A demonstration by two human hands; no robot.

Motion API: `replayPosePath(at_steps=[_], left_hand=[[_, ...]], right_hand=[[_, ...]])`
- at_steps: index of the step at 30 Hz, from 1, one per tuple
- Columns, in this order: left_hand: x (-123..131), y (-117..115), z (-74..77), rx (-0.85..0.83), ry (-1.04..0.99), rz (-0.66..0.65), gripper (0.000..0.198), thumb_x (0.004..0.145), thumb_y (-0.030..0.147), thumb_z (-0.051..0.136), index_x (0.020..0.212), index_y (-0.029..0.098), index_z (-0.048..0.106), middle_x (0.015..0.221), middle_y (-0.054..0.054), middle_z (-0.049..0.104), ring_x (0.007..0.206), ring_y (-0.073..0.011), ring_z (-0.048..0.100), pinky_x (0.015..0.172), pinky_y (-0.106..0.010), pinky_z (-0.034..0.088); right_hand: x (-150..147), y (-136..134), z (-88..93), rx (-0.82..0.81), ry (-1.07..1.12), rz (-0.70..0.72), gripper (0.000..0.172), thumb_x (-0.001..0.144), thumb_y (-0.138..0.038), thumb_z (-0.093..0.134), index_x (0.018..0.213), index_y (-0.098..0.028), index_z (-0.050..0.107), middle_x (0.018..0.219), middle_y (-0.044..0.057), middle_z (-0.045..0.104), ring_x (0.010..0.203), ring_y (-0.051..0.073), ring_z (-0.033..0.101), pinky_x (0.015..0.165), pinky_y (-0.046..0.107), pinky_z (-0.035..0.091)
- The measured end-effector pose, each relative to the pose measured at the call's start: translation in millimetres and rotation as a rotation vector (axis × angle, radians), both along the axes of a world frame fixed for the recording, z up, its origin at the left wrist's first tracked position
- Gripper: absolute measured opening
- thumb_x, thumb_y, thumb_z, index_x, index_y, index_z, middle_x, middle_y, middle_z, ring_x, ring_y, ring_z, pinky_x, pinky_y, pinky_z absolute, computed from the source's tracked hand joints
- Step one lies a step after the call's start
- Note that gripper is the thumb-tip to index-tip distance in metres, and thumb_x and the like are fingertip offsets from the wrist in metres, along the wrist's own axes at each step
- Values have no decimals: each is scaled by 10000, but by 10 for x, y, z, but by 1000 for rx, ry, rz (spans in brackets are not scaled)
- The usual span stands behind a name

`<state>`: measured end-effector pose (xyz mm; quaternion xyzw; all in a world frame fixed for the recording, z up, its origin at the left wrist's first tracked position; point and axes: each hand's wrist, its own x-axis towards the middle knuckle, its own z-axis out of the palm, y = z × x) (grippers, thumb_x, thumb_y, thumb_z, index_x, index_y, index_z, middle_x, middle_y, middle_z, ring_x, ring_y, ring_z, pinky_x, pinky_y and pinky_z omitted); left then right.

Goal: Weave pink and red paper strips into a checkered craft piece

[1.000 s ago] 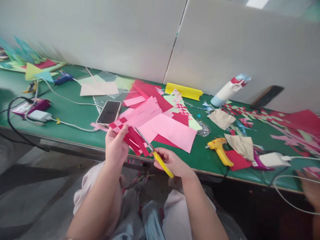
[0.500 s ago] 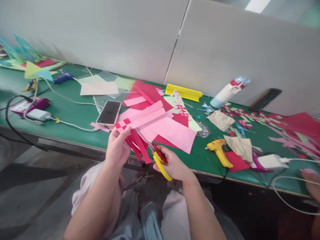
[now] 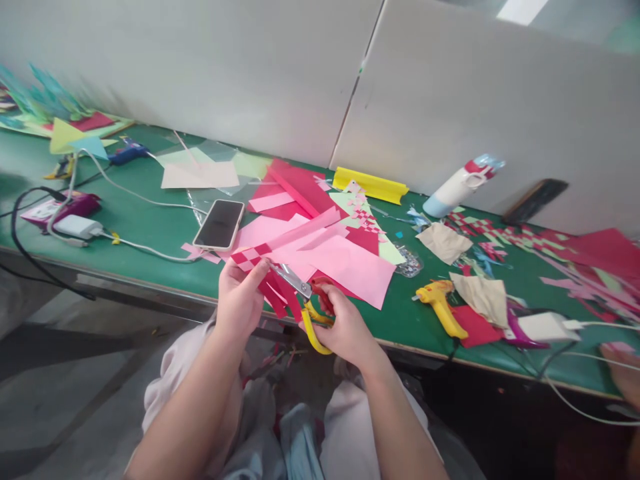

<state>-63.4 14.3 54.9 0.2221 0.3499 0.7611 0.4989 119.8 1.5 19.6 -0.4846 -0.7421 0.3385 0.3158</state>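
Observation:
My left hand (image 3: 241, 297) pinches a piece of woven red and pink paper strips (image 3: 251, 255) near the table's front edge. Its checkered part shows above my thumb, pink strips reach up to the right, and red strips hang below. In my right hand (image 3: 345, 327) is a pair of scissors (image 3: 297, 283) with yellow and red handles. The metal blades lie at the woven paper, just right of my left thumb; whether they touch it I cannot make out. Pink paper sheets (image 3: 357, 267) lie behind both hands.
A phone (image 3: 220, 225) lies left of the paper pile. On the right are a yellow glue gun (image 3: 440, 307), beige cloths (image 3: 480, 297), a white bottle (image 3: 463, 187) and a power adapter (image 3: 545, 327) with cables. Another person's hand (image 3: 623, 370) is at the right edge.
The scissors have moved up and left, closer to my left thumb, and their handles have swung further apart. The woven paper has tilted slightly in my left hand.

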Motion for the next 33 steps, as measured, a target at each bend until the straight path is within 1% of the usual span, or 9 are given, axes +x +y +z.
replayPosePath(at_steps=[5,9,14,17,19,23,27,30,33], left_hand=[[13,-7,2,3,3,-8,260,564,248,871,734,187,683,718,11,704,660,-100,652,651,-209,543],[10,-7,15,6,14,-15,241,576,245,859,742,173,699,726,-2,713,682,-110,660,671,-212,538],[15,0,21,-45,42,2,208,624,239,827,778,172,703,753,-4,719,686,-114,665,678,-221,536],[20,11,32,-47,52,13,203,631,238,823,779,175,699,746,3,713,674,-110,661,683,-225,537],[22,16,49,-55,42,15,208,622,233,827,767,174,691,731,9,704,656,-106,653,671,-224,535],[19,12,87,-96,25,1,222,616,240,833,764,182,678,704,17,691,624,-112,646,628,-233,537],[10,12,99,-117,33,-10,240,619,264,834,779,177,677,712,9,694,620,-122,647,607,-235,530],[13,26,93,-112,35,4,240,621,264,833,778,169,679,703,9,687,609,-117,640,597,-229,525],[33,46,83,-100,31,32,222,631,257,829,780,173,686,690,14,684,599,-110,633,586,-221,522]], right_hand=[[1,15,-7,11,10,15,476,764,-283,678,1210,-200,531,1164,109,605,1016,225,615,900,368,511],[0,32,-31,-62,71,45,459,814,-293,625,1248,-203,510,1192,116,592,1017,217,610,871,350,515],[-43,38,-2,-330,259,158,411,846,-293,592,1238,-210,503,1127,81,598,992,179,589,841,294,492],[-69,38,41,-498,361,257,302,854,-345,593,1114,-200,538,960,31,593,823,134,555,738,252,462],[-82,38,66,-564,383,295,271,845,-388,611,1025,-197,546,842,-4,543,703,105,482,649,229,416],[-109,40,67,-675,508,311,355,792,-499,660,936,-204,524,727,-42,440,595,82,359,569,221,348],[-128,46,2,-728,571,321,450,760,-558,679,1003,-210,532,690,-53,426,572,84,334,567,232,337],[-138,48,-50,-749,566,314,422,775,-549,675,998,-215,544,709,-50,430,580,80,343,572,230,334],[-160,45,-72,-754,582,306,372,791,-536,668,920,-216,528,720,-51,421,582,75,332,571,228,323]])
